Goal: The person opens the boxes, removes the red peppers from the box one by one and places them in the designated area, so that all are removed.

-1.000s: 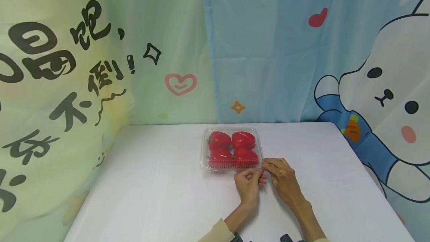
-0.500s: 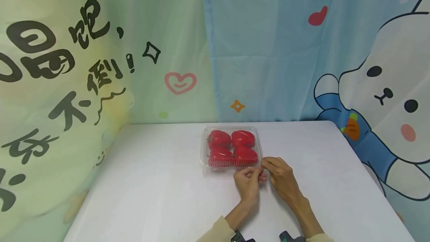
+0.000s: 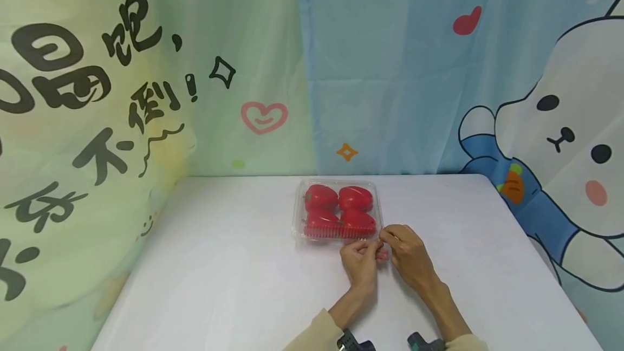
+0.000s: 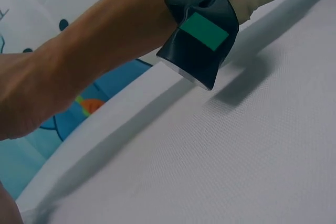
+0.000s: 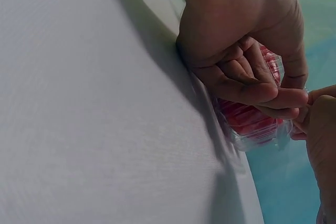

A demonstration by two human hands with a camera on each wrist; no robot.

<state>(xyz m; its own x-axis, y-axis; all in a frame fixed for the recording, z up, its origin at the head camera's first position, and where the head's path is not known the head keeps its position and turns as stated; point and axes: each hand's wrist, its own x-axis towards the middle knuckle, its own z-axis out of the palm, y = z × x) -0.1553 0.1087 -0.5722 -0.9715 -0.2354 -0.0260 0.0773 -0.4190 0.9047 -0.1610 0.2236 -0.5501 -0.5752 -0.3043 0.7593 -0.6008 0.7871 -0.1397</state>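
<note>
A clear plastic box point(image 3: 298, 213) stands on the white table, with several glossy red fruits or vegetables point(image 3: 322, 197) in two rows inside. Its ribbed front wall faces me. At the front right corner my left hand point(image 3: 359, 264) pinches the box's edge between thumb and forefinger. Close beside it, the fingertips of my right hand point(image 3: 408, 253) pinch the same corner from the right. The right wrist view shows my left hand point(image 5: 241, 35) with the other fingers loosely curled, fingertips meeting those of my right hand point(image 5: 323, 140) at the plastic rim.
The white table point(image 3: 219, 275) runs back to a printed curtain point(image 3: 361, 69) with a cartoon bear and lettering. A dark wrist camera point(image 4: 202, 35) sits on an arm in the left wrist view, close above the table.
The head view has shifted slightly, so the box and table sit a little higher in it. Both hands keep their grip at the same corner.
</note>
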